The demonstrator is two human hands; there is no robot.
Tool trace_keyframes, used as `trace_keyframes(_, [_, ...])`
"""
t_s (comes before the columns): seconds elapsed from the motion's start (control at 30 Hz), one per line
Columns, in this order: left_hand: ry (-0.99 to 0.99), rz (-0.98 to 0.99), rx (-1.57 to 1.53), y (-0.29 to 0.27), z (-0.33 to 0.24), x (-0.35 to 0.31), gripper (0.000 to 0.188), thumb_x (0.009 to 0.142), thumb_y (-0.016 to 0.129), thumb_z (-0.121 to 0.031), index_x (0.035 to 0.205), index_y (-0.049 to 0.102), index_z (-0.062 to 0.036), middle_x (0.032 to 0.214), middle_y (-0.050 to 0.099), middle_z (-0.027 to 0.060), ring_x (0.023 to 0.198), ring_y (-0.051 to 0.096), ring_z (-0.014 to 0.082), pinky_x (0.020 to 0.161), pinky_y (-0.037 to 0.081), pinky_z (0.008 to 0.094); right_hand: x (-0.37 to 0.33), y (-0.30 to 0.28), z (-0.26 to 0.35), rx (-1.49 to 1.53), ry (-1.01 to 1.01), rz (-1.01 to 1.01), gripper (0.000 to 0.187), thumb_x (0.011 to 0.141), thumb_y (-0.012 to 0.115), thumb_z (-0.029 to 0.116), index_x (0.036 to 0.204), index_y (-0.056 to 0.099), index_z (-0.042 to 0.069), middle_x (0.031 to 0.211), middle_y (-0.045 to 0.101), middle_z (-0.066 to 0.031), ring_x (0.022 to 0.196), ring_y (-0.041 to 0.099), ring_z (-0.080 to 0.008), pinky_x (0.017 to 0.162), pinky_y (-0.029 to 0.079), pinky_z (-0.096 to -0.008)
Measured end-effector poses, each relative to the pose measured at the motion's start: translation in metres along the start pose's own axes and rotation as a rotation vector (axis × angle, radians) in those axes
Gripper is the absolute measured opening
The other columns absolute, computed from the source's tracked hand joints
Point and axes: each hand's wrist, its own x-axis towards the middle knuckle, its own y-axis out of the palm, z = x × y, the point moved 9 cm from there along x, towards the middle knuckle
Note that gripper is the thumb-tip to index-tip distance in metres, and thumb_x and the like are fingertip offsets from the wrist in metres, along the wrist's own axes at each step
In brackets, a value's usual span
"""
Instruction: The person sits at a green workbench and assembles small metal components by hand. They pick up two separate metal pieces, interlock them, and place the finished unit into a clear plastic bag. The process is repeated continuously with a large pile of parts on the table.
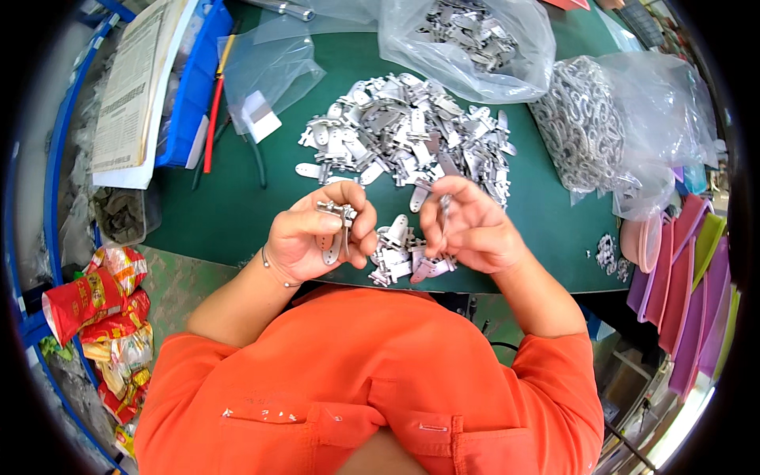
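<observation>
My left hand (321,229) is closed around silvery metal fittings (332,250), flat plates with rounded ends, small holes and a crosspiece at the top. To its right, my right hand (473,229) pinches another small metal piece (445,207), seen nearly edge-on and slightly blurred. Between and below the hands lies a small heap of similar fittings (396,252) near the table's front edge. Beyond them spreads a much larger pile of the same fittings (396,127).
A clear bag (507,79) of metal fittings lies at the back of the green table (229,214). To the right are a bag of metal chain-like links (582,119) and small loose pieces (608,255). Pliers-like tools (212,127), a blue bin (194,79) and snack packets (103,301) are left.
</observation>
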Motion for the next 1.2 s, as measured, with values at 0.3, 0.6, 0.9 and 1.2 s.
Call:
trace_keyframes(0.3, [0.268,-0.470,0.659,-0.016,-0.064,-0.026,0.013,0.084,0.063,0.001,0.087,0.053,-0.0064,0.077,0.049,0.0005,0.059,0.040,0.0036,0.044,0.025,0.0178,0.021,-0.013,0.044,-1.950,0.060,-0.389,0.025,0.077,0.072,0.016,0.091,0.057,0.002,0.077,0.063,-0.0098,0.069,0.062,-0.0291,0.058,0.048,-0.0380])
trace_keyframes(0.6, [0.160,-0.382,2.023,0.008,-0.040,-0.026,0.023,0.071,0.074,-0.002,0.091,0.064,-0.0036,0.080,0.053,0.0092,0.071,0.058,0.0246,0.063,0.047,0.0339,0.027,0.003,0.035,-1.872,-0.166,-0.291,0.014,0.077,0.068,0.010,0.081,0.056,0.002,0.082,0.059,-0.0153,0.073,0.060,-0.0356,0.063,0.049,-0.0429])
trace_keyframes(0.9, [0.228,-0.214,2.220,0.011,-0.042,-0.030,0.016,0.074,0.065,0.006,0.087,0.063,-0.0038,0.085,0.055,0.0087,0.077,0.058,0.0283,0.066,0.048,0.0353,0.027,-0.005,0.040,-2.012,0.056,-0.402,0.026,0.080,0.068,0.025,0.085,0.057,0.002,0.077,0.063,-0.0161,0.072,0.063,-0.0359,0.062,0.050,-0.0438])
trace_keyframes(1.2, [0.224,-0.728,2.082,-0.007,-0.063,-0.045,0.030,0.069,0.080,-0.014,0.083,0.057,-0.0009,0.077,0.055,0.0106,0.063,0.054,0.0251,0.058,0.046,0.0335,0.033,0.007,0.013,-2.316,0.134,-0.295,0.028,0.075,0.067,0.017,0.093,0.053,0.001,0.087,0.059,-0.0178,0.068,0.065,-0.0350,0.058,0.054,-0.0433])
